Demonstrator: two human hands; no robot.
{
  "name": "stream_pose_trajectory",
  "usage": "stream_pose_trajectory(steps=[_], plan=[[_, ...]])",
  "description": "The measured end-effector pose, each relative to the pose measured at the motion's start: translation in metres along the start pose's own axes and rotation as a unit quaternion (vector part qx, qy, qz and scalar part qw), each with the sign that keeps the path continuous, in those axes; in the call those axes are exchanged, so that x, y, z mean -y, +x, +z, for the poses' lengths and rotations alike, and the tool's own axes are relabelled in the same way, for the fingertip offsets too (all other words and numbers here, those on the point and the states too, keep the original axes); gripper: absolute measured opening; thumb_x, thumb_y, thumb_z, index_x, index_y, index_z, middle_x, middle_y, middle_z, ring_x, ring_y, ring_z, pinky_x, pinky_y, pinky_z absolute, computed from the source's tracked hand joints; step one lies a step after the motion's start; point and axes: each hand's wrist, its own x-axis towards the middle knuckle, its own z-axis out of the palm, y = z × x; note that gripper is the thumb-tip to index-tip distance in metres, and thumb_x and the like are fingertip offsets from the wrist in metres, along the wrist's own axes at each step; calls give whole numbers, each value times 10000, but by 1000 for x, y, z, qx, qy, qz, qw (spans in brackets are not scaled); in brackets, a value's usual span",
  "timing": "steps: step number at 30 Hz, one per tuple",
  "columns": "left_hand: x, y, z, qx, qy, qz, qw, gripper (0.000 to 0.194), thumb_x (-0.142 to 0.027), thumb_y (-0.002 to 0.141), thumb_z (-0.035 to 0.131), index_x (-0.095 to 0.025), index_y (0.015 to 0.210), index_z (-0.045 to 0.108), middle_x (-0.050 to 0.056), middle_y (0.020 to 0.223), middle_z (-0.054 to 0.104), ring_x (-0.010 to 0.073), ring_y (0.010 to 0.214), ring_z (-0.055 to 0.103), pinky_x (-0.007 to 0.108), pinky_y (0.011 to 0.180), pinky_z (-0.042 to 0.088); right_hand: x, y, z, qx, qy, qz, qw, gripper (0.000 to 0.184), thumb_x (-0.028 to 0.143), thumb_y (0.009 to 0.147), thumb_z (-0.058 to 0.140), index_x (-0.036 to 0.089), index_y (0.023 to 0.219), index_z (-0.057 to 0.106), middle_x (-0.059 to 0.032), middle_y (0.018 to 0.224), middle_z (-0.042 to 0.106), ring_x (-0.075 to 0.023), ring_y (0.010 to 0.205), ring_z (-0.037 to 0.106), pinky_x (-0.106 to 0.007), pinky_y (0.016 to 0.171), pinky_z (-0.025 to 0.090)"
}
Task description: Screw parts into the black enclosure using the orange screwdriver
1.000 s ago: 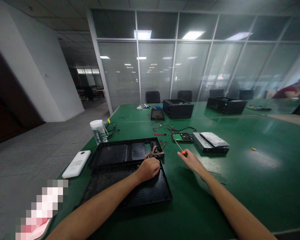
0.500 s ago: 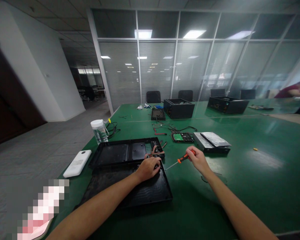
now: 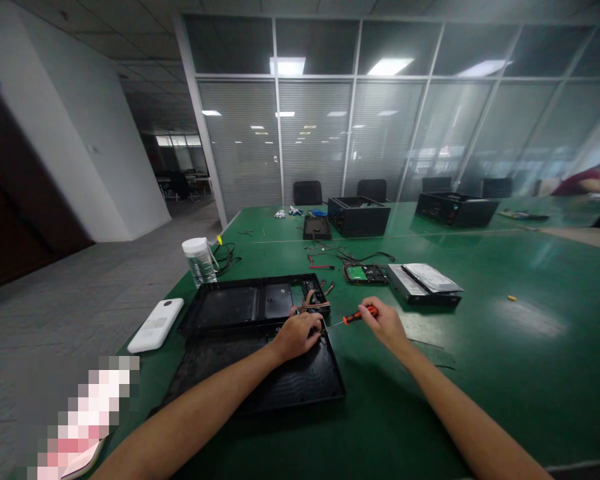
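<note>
My right hand (image 3: 385, 325) grips a small screwdriver (image 3: 353, 318) with an orange and black handle, its thin shaft pointing left toward my left hand. My left hand (image 3: 296, 335) is curled, pressed down on the far right corner of a black plastic panel (image 3: 280, 383) lying flat in front of me. Just beyond it lies a black open case (image 3: 240, 305) with a bundle of coloured wires (image 3: 307, 307) at its right end. The screwdriver tip almost meets my left fingers beside those wires.
On the green table (image 3: 480, 347) are a white device (image 3: 155, 325), a clear lidded jar (image 3: 199, 261), a bare hard drive (image 3: 364, 273), an optical drive (image 3: 423, 283), loose cables (image 3: 340, 255) and black computer cases (image 3: 359, 215) farther back. Another person sits far right (image 3: 587, 181).
My right hand swung the screwdriver round from pointing away to pointing left, then moved it left until the tip reached my left hand. My left hand stayed on the panel.
</note>
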Motion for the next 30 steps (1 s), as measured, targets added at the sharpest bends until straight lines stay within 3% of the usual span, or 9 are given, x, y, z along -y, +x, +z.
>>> stream_pose_trajectory(steps=[6, 16, 22, 27, 30], plan=[[1, -1, 1, -1, -2, -6, 1000, 359, -161, 783, 518, -186, 1132, 438, 28, 922, 633, 187, 933, 576, 313, 865, 425, 10, 3, -5, 7, -41, -46, 998, 241, 391, 845, 429, 199, 768, 552, -6, 637, 582, -134, 573, 539, -232, 569, 366], [-2, 0, -3, 3, 5, -10, 1000, 333, -159, 775, 521, -191, 1101, 460, 27, 920, 638, 183, 919, 581, 308, 845, 429, 16, 6, -12, 40, -93, -44, 994, 318, 426, 864, 368, 202, 793, 583, -35, 657, 616, -154, 594, 556, -245, 581, 350], [-4, 0, -3, 3, 19, -15, 1000, 285, -163, 776, 531, -202, 1057, 506, 24, 960, 633, 172, 934, 580, 305, 846, 428, 64, 35, -38, 172, -257, -77, 948, 459, 535, 852, 348, 183, 684, 590, -77, 592, 620, -183, 570, 559, -265, 538, 275], [-3, 0, 0, 2, 24, -11, 1000, 188, -181, 784, 534, -190, 972, 541, 29, 971, 624, 176, 915, 580, 304, 834, 433, 106, 61, -42, 257, -236, -121, 929, 345, 436, 864, 384, 186, 1034, 552, -68, 752, 667, -196, 660, 598, -256, 567, 312], [-1, 0, 1, 2, 24, -11, 1000, 173, -180, 781, 540, -186, 954, 545, 34, 961, 626, 177, 913, 581, 305, 833, 432, 119, 70, -37, 263, -283, -93, 917, 479, 529, 877, 294, 168, 844, 606, -116, 745, 667, -233, 696, 615, -280, 593, 338]])
